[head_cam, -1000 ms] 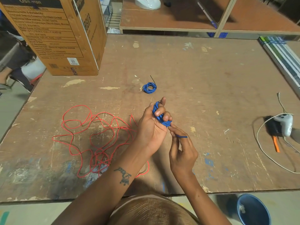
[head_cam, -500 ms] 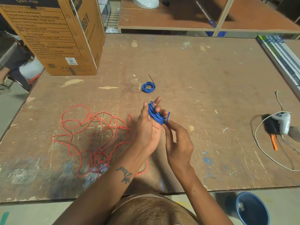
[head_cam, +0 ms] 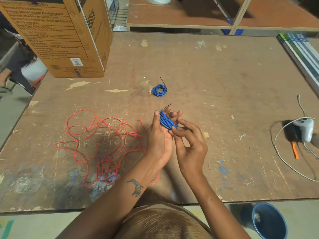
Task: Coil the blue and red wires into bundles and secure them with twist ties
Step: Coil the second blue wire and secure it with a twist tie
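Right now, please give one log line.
left hand: holds blue coil | right hand: pinches coil end | red wire: loose on table

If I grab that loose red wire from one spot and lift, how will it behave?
Probably floppy: the red wire lies in slack, irregular loops on the table, so it should droop and trail. The loops cross near the front, so it may snag or knot. It looks thin, so likely light.

Blue and red wires on a scuffed brown bench (head_cam: 207, 69)

Blue wire bundle (head_cam: 166, 121) at centre; tied blue coil (head_cam: 159, 90) above it with a black tie; red wire (head_cam: 103, 145) at left; tan cardboard box (head_cam: 57, 37), black print, upper left; blue bucket (head_cam: 269, 221) lower right.
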The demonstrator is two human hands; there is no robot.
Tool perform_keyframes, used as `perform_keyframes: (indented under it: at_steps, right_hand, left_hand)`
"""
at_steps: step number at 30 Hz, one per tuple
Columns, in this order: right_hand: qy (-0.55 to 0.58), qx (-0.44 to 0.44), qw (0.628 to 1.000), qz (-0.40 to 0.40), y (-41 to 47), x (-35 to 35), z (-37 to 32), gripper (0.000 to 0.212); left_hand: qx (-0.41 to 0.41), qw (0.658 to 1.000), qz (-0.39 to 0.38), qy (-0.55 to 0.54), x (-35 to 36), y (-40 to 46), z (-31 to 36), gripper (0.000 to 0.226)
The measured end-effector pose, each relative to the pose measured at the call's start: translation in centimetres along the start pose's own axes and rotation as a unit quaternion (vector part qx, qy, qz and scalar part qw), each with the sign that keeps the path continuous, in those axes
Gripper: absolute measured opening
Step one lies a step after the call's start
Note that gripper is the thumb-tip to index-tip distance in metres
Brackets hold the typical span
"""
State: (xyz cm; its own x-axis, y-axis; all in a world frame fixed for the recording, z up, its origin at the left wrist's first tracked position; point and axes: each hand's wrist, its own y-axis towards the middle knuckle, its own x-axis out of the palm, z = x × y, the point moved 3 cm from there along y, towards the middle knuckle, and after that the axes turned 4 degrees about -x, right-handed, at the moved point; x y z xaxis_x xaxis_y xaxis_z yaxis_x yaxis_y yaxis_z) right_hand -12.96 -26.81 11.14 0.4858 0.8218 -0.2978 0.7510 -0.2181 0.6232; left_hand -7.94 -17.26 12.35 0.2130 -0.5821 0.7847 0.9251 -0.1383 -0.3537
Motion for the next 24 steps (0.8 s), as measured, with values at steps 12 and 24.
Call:
perform_keyframes:
  at_steps: [12,24]
  right_hand:
    - [0.004,0.027,0.996,-0.084,2.8,-0.8,0.3,0.015]
    - [0.027,0.111,0.990,-0.088,2.4,0.0,1.5,0.022]
  left_hand:
    - [0.051,0.991,-0.060,0.111,0.7,0.0,0.7,0.030]
    - [0.002,0.986,-0.111,0.124,-0.5,1.6,1.0,0.040]
